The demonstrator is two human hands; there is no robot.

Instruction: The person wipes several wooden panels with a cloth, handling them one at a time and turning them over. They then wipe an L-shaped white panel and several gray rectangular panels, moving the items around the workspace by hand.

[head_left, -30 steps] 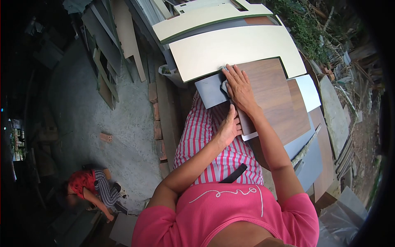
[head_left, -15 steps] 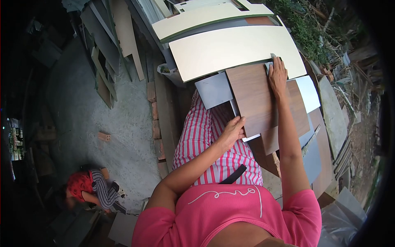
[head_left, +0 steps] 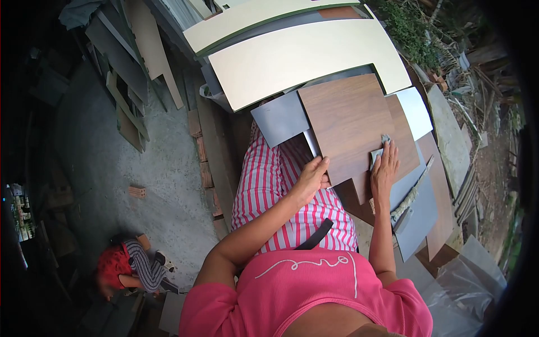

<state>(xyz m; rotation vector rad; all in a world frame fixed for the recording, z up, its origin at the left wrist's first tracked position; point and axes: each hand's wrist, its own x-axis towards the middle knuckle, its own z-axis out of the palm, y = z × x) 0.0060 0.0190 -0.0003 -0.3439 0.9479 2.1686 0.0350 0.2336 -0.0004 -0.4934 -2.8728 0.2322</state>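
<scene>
Crumpled grey cloth (head_left: 375, 156) is now held nearer by the right hand (head_left: 385, 170), a brown wood-grain board (head_left: 345, 121) by the left hand (head_left: 312, 180).

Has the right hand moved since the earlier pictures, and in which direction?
Yes. The right hand has moved away from the nearer cream panel, toward the pink shirt.

It's a roughly square brown board (head_left: 345, 121), smooth and wood-grained, lying patterned side up and turned a little askew. Its left edge overlaps a grey panel (head_left: 282, 116); to the right, a lower panel (head_left: 405, 126) of similar brown peeks out. A grey cloth (head_left: 375, 155) sits crumpled by the near right corner, partly hidden from me.
</scene>
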